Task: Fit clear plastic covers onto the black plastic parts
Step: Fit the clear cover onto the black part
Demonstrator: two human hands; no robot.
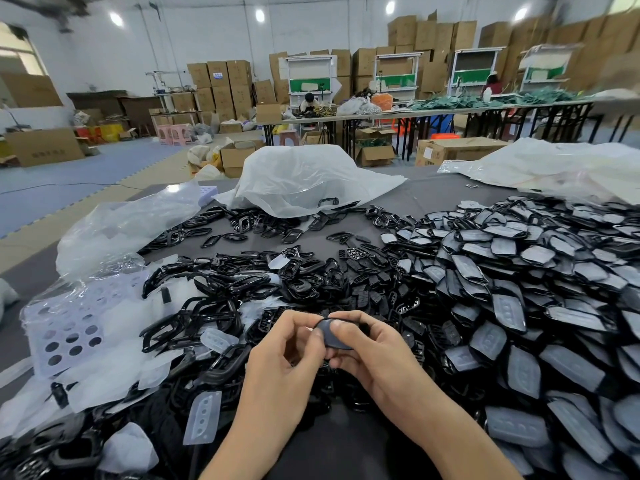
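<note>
A person's two bare hands meet over a grey table (426,199), holding one small black part (334,336) between them. The left hand (287,344) has its fingers curled and pinches the part's left edge with thumb and forefinger. The right hand (374,355) curls its fingers beneath the part, with the thumb pressed on top. The part's face looks dull grey, as though a clear cover lies over it; whether the cover is fully seated cannot be told.

Behind and to the left of the held part lies a tangled heap of bare black parts (242,282). To the right of it spreads a wide pile of covered parts (519,289), overlapping like scales. Just left of it lies a loose clear cover (218,339), and another cover (204,415) lies nearer the person on the left. Far left of it sits a white sheet with round holes (69,327). Well behind it, a crumpled plastic bag (304,181) rests on the table.
</note>
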